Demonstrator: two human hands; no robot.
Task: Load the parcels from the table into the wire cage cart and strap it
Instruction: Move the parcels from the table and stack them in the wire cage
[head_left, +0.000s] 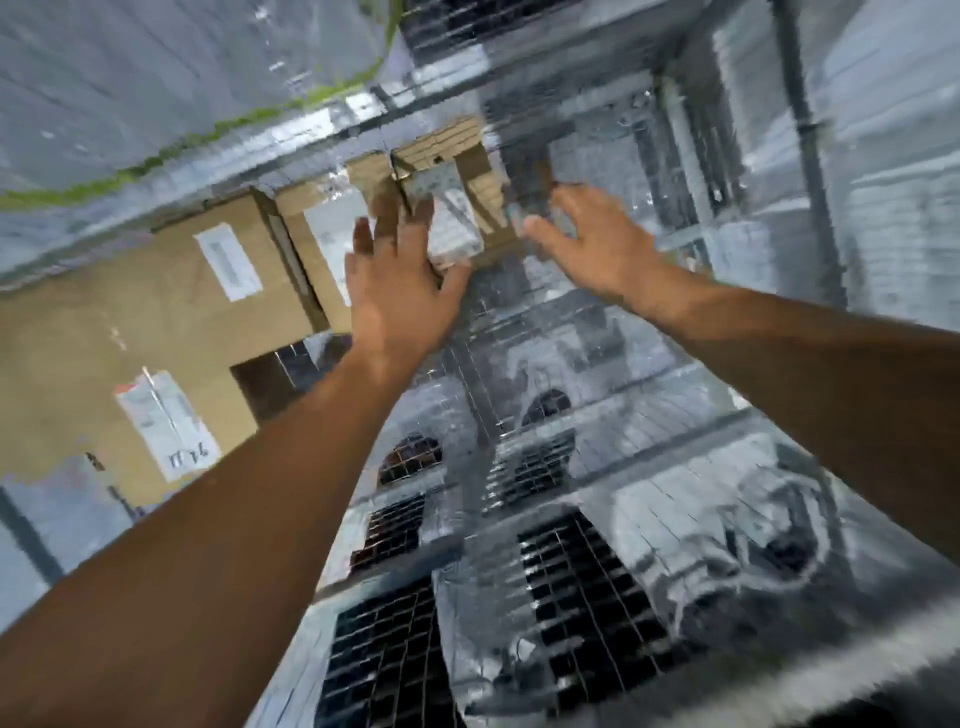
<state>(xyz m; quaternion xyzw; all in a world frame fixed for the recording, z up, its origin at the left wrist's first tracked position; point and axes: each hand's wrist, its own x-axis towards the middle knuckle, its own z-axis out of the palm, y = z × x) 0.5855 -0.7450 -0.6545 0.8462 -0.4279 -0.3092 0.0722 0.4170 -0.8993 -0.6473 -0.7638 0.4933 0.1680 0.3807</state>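
Forearms (218, 519) are outstretched; the small parcel (452, 218), flanked ungripped by splayed left hand (400, 280) and right hand (587, 244), should be seated flush.

A heavily blurred downward view into a silver wire-mesh cage cart (571, 597) is shown. Two bare forearms are stretched forward into it. The left hand (400, 286) is laid with fingers spread against a small brown cardboard parcel with a white label (452, 223). The right hand (592, 249) is held just beside that parcel, fingers spread, with nothing seen gripped. A large brown cardboard box with white labels (130, 338) is stacked at the left. Crumpled shiny grey plastic bags (701, 519) are seen on the mesh floor.
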